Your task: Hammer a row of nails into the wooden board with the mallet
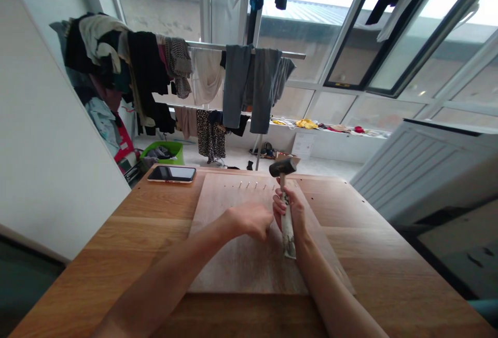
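My right hand (291, 208) is wrapped round the worn, pale handle of a hammer (287, 226), its dark head pointing up and away from me. Just left of it, my left hand (254, 220) is closed over the wooden board (229, 270), fingers curled down. Whatever its fingertips pinch is hidden or too small to name. Along the board's far edge, several thin nails (248, 185) stand in a row, with small dark dots at the row's left end. The hammer head is apart from the nails and above the board.
A phone (172, 174) lies on the wooden table (132, 229) at its far left corner. Beyond the table stand a clothes rack (241, 46) hung with laundry and a green basket (177, 152). A white ribbed panel (412, 172) is to the right.
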Available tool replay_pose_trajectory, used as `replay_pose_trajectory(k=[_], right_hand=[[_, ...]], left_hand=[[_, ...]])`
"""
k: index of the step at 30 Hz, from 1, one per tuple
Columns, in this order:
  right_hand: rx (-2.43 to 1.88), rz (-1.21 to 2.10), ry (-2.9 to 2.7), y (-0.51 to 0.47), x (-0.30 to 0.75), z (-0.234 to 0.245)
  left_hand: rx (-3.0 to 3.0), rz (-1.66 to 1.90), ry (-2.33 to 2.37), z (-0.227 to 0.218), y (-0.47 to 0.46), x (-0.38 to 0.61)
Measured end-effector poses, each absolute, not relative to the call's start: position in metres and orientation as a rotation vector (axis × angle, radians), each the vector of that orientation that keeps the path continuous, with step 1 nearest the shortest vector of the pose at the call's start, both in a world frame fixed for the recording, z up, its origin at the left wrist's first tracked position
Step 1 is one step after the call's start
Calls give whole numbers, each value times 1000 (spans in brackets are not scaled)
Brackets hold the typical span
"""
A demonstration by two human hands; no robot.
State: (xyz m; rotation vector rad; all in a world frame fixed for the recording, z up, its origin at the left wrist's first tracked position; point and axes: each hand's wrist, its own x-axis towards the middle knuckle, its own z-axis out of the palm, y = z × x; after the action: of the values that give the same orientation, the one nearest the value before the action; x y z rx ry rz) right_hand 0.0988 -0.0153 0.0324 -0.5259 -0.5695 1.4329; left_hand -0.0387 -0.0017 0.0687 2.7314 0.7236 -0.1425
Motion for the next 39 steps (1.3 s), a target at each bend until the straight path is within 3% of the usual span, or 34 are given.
replay_pose_trajectory(k=[15, 39], right_hand=[[-558, 1447, -635, -11, 93, 28], [-645, 1476, -808, -12, 73, 22]], left_hand=[[2503, 459, 1241, 67, 93, -125], [2329, 736, 1093, 25, 111, -127]])
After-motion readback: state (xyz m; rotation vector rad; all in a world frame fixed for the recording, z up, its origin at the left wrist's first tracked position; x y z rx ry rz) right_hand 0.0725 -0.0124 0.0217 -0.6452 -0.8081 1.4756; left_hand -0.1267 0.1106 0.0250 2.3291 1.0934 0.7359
